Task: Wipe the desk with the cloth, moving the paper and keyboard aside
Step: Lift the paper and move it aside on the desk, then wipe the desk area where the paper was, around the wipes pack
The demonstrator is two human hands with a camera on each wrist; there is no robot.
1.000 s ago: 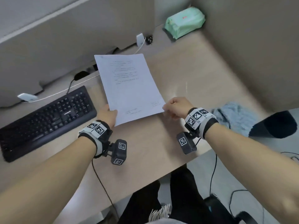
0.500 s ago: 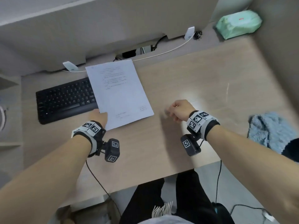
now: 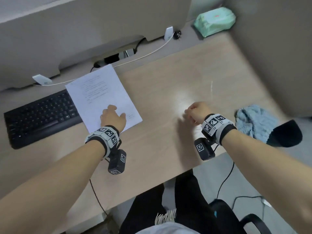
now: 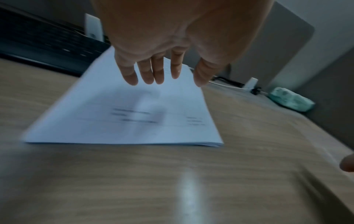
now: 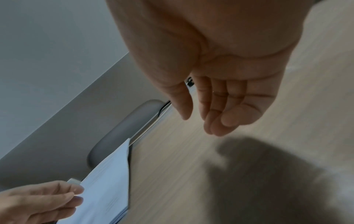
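Note:
A white stack of paper (image 3: pixel 101 95) lies flat on the wooden desk (image 3: pixel 168 92), its left edge over the right end of the black keyboard (image 3: pixel 40 115). My left hand (image 3: pixel 112 115) is over the paper's near half. In the left wrist view its fingers (image 4: pixel 159 71) are straight and spread just above the paper (image 4: pixel 122 118), gripping nothing. My right hand (image 3: pixel 194 111) hovers over bare desk to the right of the paper, fingers (image 5: pixel 216 118) loosely curled and empty. A crumpled light-blue cloth (image 3: pixel 255 122) sits at the desk's right edge, right of my right wrist.
A green pack of wipes (image 3: pixel 214 21) lies at the back right corner. A white cable (image 3: pixel 148 53) runs along the back past a white plug (image 3: pixel 41 80). Grey partitions wall the back and right. A dark object (image 3: pixel 285 135) overlaps the cloth.
The paper went left and now rests partly on the keyboard. My right hand let go of it and drew away to the right. My left hand released its edge and opened above it.

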